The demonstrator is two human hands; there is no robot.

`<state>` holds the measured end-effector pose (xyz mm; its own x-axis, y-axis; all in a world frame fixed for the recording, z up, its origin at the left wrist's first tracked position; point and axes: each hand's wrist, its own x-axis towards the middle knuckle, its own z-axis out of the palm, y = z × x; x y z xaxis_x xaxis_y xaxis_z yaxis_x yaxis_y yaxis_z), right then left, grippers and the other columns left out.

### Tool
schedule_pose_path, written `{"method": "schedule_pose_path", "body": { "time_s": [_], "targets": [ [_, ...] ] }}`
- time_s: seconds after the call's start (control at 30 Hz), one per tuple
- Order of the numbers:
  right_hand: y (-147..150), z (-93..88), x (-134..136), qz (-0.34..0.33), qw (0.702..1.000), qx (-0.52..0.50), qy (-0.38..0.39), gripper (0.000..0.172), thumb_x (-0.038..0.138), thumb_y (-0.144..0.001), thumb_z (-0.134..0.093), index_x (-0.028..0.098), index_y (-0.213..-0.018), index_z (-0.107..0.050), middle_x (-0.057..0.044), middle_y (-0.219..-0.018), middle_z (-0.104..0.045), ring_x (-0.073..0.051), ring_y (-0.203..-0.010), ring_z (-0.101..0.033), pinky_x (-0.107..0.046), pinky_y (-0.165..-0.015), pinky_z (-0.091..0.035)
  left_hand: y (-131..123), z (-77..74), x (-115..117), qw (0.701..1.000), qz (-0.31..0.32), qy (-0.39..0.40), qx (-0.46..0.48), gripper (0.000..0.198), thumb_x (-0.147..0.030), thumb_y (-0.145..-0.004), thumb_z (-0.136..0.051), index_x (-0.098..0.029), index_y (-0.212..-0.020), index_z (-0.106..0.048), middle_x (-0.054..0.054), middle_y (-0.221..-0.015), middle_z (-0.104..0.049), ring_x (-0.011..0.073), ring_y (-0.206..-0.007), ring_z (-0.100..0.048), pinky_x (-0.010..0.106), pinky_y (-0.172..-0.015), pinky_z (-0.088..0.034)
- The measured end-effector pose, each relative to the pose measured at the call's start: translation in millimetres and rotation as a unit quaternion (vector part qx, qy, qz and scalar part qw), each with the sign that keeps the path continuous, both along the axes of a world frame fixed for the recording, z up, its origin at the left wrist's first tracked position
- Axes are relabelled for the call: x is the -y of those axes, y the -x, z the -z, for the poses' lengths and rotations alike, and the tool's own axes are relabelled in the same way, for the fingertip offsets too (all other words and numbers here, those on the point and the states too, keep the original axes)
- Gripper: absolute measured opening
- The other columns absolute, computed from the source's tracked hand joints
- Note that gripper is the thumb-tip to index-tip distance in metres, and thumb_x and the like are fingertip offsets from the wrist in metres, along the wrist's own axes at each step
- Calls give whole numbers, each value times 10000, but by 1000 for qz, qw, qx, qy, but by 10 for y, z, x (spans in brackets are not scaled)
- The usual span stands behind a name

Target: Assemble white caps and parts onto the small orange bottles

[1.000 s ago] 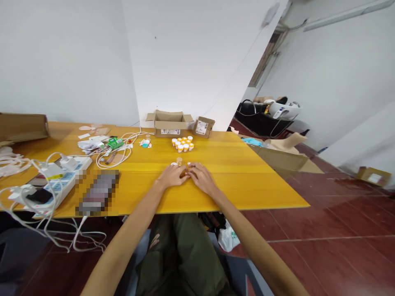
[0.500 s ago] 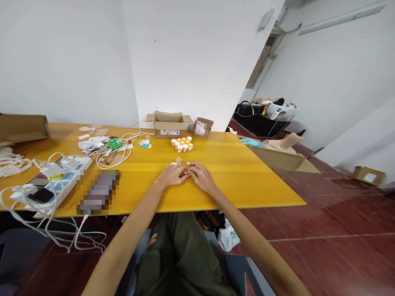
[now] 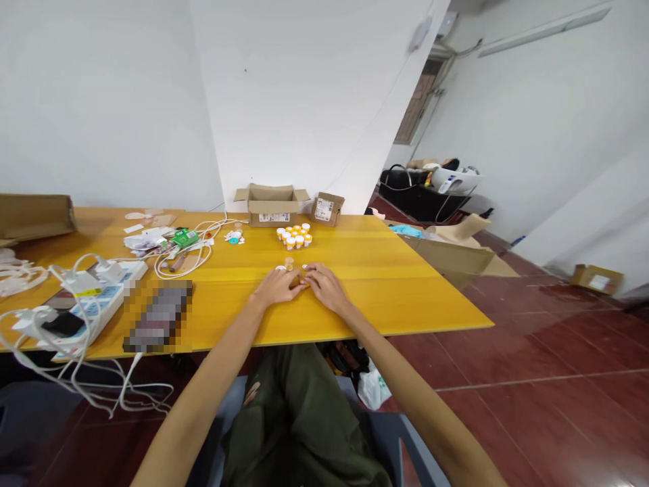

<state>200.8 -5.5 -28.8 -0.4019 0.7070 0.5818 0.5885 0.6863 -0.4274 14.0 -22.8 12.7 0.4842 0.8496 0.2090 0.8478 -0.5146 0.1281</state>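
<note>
My left hand (image 3: 276,287) rests low over the table, its fingers bent and its thumb pointing to the right. Facing it, my right hand (image 3: 326,287) curls in, so the fingertips of both hands nearly meet. Something small and orange shows between the fingertips, too small and covered to name. Just beyond my left hand stand a small clear cup (image 3: 289,262) and a white disc-shaped piece (image 3: 280,268), partly covered by the hand. Farther back is a cluster of small yellow-orange jars with white lids (image 3: 294,236).
An open cardboard box (image 3: 274,210) and a smaller box (image 3: 327,208) stand by the wall. To the left lie cables, a green packet (image 3: 185,237), a power strip (image 3: 109,301) and a blurred-out dark device (image 3: 161,314). The table's (image 3: 405,297) right edge borders the floor.
The whole view has shifted a little, with the scene sliding left. My hands stay together at the same place on the table, with only slight finger movement.
</note>
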Motion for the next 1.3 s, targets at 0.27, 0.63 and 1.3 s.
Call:
{"method": "schedule_pose_path", "body": {
  "time_s": [0.27, 0.63, 1.3],
  "targets": [
    [5, -7, 0, -21, 1000, -11, 9, 187, 175, -932, -535, 257, -868, -690, -71, -1096, -678, -219, -1047, -632, -390, -930, -507, 17, -50, 21, 1000, 8, 16, 21, 360, -312, -913, -505, -214, -1236, -630, 65, -815, -710, 247, -849, -675, 338, -806, -502],
    [5, -31, -1, -18, 1000, -18, 16, 189, 157, -914, -557, 257, -815, -683, -61, -1104, -678, -217, -1050, -630, -394, -933, -500, 22, -57, 28, 1000, 10, 10, 18, 256, -258, -890, -503, -226, -1068, -684, 56, -807, -707, 237, -880, -667, 322, -810, -499],
    [-12, 27, -51, -37, 999, -30, 3, 172, 172, -921, -584, 252, -862, -725, -68, -1124, -671, -216, -1065, -621, -384, -924, -498, 25, -31, 0, 999, 15, 4, 31, 235, -311, -903, -522, -216, -1020, -702, 50, -768, -704, 225, -845, -660, 296, -765, -482]
  ]
}}
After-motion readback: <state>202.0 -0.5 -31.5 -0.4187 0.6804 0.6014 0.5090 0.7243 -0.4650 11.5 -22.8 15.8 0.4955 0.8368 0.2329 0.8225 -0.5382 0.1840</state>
